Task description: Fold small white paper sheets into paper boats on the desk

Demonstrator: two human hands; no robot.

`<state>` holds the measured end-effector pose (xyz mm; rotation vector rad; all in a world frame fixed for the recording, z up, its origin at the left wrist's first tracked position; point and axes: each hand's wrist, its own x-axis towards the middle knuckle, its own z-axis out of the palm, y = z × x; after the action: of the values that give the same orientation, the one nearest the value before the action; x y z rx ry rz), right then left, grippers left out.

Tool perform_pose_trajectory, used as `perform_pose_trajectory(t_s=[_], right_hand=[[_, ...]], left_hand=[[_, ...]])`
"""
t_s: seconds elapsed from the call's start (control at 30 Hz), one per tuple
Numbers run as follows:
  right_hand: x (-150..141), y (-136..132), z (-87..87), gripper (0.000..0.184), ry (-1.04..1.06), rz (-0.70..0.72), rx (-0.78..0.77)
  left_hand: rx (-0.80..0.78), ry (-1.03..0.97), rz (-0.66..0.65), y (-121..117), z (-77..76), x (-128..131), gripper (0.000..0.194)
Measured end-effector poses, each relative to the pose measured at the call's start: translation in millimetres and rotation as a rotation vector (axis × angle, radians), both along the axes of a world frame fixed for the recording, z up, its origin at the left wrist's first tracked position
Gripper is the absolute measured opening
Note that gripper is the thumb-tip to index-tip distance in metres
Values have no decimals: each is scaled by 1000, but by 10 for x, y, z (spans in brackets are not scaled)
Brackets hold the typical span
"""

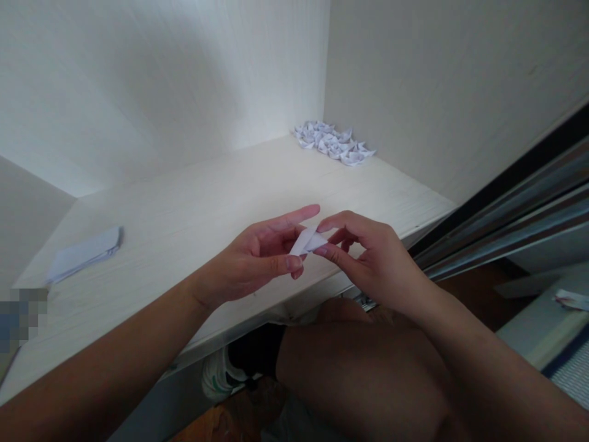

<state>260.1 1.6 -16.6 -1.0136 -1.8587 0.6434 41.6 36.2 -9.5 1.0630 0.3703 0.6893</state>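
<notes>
A small folded piece of white paper is held between both hands, above the front edge of the white desk. My left hand pinches its left end between the thumb and the fingers behind, while the index finger stretches out past it. From the right, my right hand grips the other end with thumb and index finger. One strip of the paper crosses slantwise over another. Part of the fold is hidden by my fingers.
In the back right corner of the white desk lies a pile of small folded paper pieces. A stack of white paper strips rests at the left. White panels stand behind and beside. A dark-edged sliding door frame is at the right.
</notes>
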Motion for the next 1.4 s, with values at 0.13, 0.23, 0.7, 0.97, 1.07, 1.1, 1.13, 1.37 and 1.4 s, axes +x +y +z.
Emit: perform_pose_trajectory(t_s=[0.13,0.23,0.7,0.97,1.07,1.1,1.13,1.37,1.4], right_hand=[[-46,3,-30,14,94,-20,-27],[-92,11,-64,14,204,-61,-30],[-217,-22,44,13,694,-66,-268],[-312,-32,27,26,806,-73,-281],[-350,-32,5,29,849,-87,-268],[-357,-31,1,31,865,-85,-272],[-362,-31,-2,32,878,-80,-278],[-356,-33,15,22,823,-91,-267],[-354,-35,17,20,818,-87,-272]], left_hand=[[16,-13,59,-6,-14,20,49],[40,-44,145,-7,-32,46,35],[-57,-70,255,21,-49,60,14],[-67,-66,297,18,-37,69,11],[-79,-65,325,16,-33,74,12],[-81,-66,330,16,-33,76,12],[-84,-67,332,16,-35,76,12],[-82,-83,314,26,-57,67,9],[-82,-86,312,27,-60,66,9]])
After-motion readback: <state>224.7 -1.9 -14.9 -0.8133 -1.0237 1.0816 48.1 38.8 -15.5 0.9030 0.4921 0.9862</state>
